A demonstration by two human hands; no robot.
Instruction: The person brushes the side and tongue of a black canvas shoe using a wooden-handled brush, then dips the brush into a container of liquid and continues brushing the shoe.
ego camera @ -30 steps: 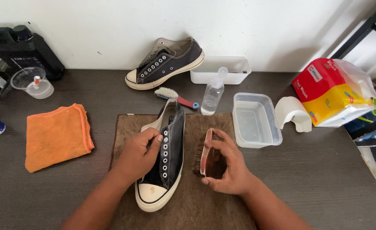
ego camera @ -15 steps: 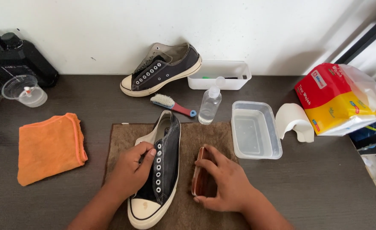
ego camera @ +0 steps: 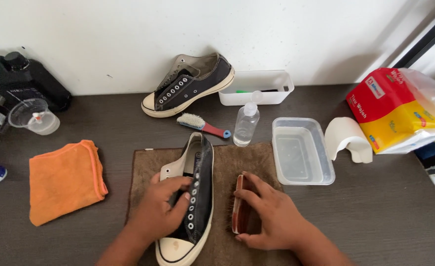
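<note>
- Nearest the camera, the left hand [ego camera: 160,214] lies over the black sneaker [ego camera: 196,197], fingers curled into its opening beside the eyelets; this grip is closed on the shoe's upper and pins it to the brown towel [ego camera: 227,162].
- The sneaker's long axis runs near to far, white toe cap at the near edge, heel toward the wall, tilted a little to the right at the far end.
- The right hand [ego camera: 271,216] rests on a wooden brush [ego camera: 239,204], which stands on its edge just right of the sneaker and parallel to it; the fingers are wrapped over its back, a narrow grip holding the brush.
- The shoe lies to the left of the brush, close by, with a narrow strip of towel between them.
- On the desk [ego camera: 390,212] to the left is a folded orange cloth [ego camera: 64,180]; to the right, a clear empty tub [ego camera: 301,150].
- Farther back: a small clear bottle [ego camera: 246,123], a blue and red hand brush [ego camera: 202,125], a roll of white tissue [ego camera: 348,138].
- Far right is a soft, bulging red and yellow pack [ego camera: 400,111] in clear wrap.
- Against the wall are the second sneaker [ego camera: 188,83], a white tray [ego camera: 257,86] and, far left, a black jug [ego camera: 17,81] with a clear cup [ego camera: 32,116].
</note>
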